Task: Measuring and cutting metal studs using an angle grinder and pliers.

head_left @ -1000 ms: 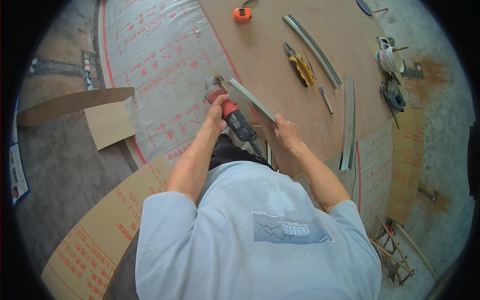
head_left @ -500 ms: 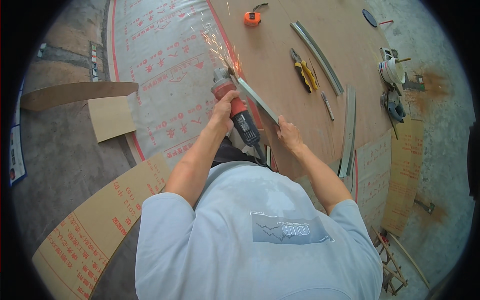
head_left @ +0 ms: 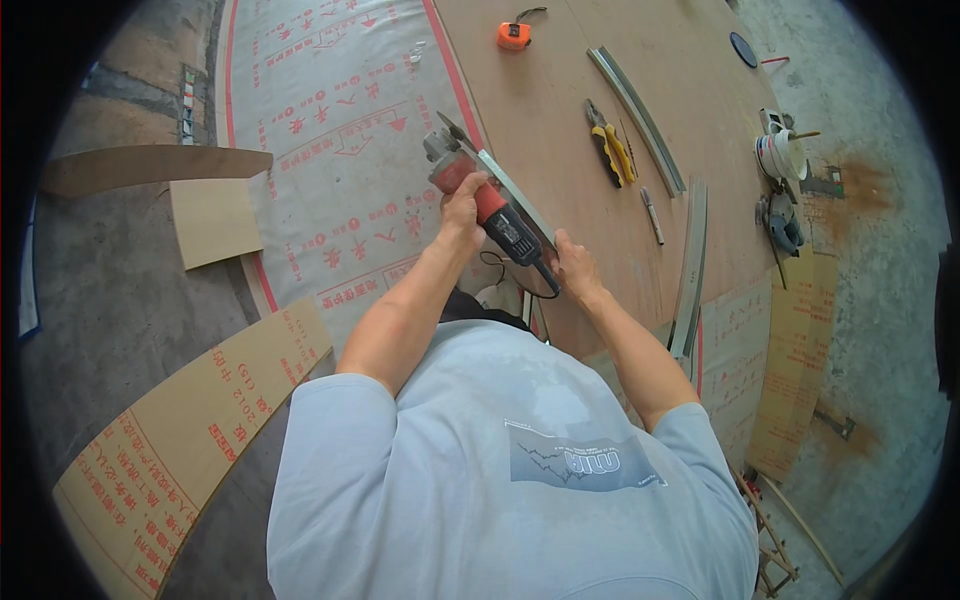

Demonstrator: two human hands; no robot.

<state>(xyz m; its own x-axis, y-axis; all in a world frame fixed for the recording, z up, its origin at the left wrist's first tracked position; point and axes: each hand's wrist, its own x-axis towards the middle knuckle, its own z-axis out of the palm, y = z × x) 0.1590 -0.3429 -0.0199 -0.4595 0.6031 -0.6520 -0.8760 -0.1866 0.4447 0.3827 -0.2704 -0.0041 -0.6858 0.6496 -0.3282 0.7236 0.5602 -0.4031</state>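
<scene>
My left hand (head_left: pixel 463 207) is wrapped round the red and black body of an angle grinder (head_left: pixel 512 236). The grinder's disc shows at its far end, close beside the tip of a metal channel strip (head_left: pixel 520 205); whether they touch I cannot tell. My right hand (head_left: pixel 575 266) is closed on the near end of that strip, at the edge of the wooden board (head_left: pixel 560 110). No sparks show. On the board to the right lie yellow and black pliers (head_left: pixel 608 150), a marker pen (head_left: pixel 652 216) and another metal channel (head_left: pixel 640 120).
A further metal channel (head_left: pixel 690 265) lies along the board's right side. At the back sits an orange tape measure (head_left: pixel 514 37). A white bucket (head_left: pixel 780 157) and a grey power tool (head_left: pixel 785 225) stand at the right. Printed protective sheeting (head_left: pixel 340 200) covers the left; cardboard (head_left: pixel 190 440) lies nearer.
The sparks have stopped. My left hand has moved the grinder slightly right and nearer, its body now close alongside the strip. My right hand keeps its grip on the strip.
</scene>
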